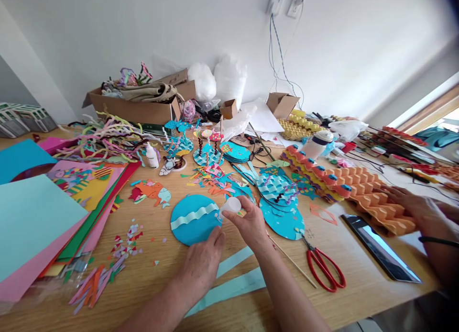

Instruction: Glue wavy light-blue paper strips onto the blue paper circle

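A blue paper disc (191, 226) lies on the wooden table (150, 270), with a pale wavy strip (193, 215) running across it. My left hand (202, 262) rests at the disc's near edge, fingers curled down onto the paper. My right hand (247, 222) grips a small white glue bottle (231, 206), tipped toward the right end of the wavy strip. Two pale blue paper strips (233, 284) lie on the table between my forearms.
Red scissors (324, 267) and a thin wooden stick (292, 262) lie to the right, beside more blue discs (283, 217). Another person's hand (412, 205) rests on folded orange paper (362, 193). A phone (380, 248) lies near. Coloured paper sheets (39, 217) stack at left; boxes stand behind.
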{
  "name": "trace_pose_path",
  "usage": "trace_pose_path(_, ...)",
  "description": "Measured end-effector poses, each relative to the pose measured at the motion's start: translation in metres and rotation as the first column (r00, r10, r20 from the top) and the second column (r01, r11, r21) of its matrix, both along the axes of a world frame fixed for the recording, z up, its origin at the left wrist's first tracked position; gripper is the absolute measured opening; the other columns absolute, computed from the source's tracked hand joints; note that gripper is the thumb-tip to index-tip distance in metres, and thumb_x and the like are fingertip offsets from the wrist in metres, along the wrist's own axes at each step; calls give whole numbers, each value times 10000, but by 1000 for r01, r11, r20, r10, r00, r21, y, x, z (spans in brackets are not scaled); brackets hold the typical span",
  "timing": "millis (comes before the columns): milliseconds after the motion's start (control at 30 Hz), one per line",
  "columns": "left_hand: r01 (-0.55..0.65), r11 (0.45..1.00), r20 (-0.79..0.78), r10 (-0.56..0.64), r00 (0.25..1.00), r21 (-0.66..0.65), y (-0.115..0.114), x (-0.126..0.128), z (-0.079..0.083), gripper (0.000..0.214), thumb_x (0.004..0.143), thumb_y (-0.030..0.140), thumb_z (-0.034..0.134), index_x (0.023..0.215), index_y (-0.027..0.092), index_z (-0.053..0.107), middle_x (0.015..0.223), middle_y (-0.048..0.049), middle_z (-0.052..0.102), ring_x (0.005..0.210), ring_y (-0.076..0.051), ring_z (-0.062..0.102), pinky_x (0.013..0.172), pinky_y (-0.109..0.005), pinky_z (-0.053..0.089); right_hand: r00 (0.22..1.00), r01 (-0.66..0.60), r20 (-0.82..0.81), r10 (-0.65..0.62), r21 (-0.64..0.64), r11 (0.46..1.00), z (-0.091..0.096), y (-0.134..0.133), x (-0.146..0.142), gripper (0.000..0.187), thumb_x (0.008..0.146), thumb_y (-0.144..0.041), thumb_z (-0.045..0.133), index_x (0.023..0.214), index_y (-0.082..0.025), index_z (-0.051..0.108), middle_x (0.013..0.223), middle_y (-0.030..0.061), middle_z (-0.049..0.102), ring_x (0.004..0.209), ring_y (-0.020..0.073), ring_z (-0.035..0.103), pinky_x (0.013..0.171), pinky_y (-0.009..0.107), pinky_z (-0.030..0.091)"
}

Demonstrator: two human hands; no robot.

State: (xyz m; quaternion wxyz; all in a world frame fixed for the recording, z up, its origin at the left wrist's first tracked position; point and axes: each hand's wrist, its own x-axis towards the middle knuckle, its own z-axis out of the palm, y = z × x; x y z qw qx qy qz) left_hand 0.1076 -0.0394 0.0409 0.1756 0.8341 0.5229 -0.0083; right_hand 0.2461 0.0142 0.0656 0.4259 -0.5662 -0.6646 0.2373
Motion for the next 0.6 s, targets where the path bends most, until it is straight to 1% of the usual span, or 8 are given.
trace_pose_path(133, -5, 1000, 18, 5, 1000, 13, 0, 0, 1, 553, 756, -8, 309, 1269, 154, 439, 1377, -109, 414, 985, -252, 605, 723, -345, 524, 1000, -15, 1, 15, -1, 1000, 0, -1, 0, 192, 670, -359, 669, 709, -198, 573, 676, -23, 571, 636, 150, 501, 594, 249, 387)
trace_pose_path(267, -8, 1000, 22, 8, 1000, -6, 0, 0, 0, 562, 756, -6, 316, 1280, 167, 426, 1401, -93, 385, 976, -239, 607, 744, -340, 516, 1000, 10, -9, -10, 5, 1000, 1, -1, 0, 194, 673, -362, 666, 699, -195, 570, 661, -22, 557, 627, 150, 493, 579, 246, 383)
trace_pose_path(367, -10, 1000, 24, 10, 1000, 6, 0, 0, -1, 556, 758, -8, 311, 1271, 171, 433, 1388, -81, 406, 997, -236, 598, 752, -328, 511, 1000, -12, -11, 12, -6, 1000, 1, -2, 0, 188, 675, -350, 669, 711, -192, 573, 669, -21, 567, 633, 150, 501, 588, 245, 385)
trace_pose_path(467, -3, 1000, 1, 3, 1000, 4, 0, 0, -2, 557, 751, -6, 319, 1272, 159, 428, 1397, -86, 392, 971, -244, 609, 730, -333, 519, 999, -20, -26, 20, -3, 1000, -1, -2, 0, 189, 675, -344, 676, 724, -190, 578, 685, -24, 574, 649, 148, 507, 607, 242, 387)
trace_pose_path(600, -5, 1000, -12, 5, 1000, -6, 2, 0, -4, 551, 760, 0, 327, 1274, 173, 426, 1411, -73, 372, 927, -239, 626, 710, -333, 522, 1000, 11, -25, -10, 14, 1000, -3, -1, 0, 210, 658, -361, 688, 700, -190, 573, 659, -29, 549, 620, 142, 480, 580, 241, 375)
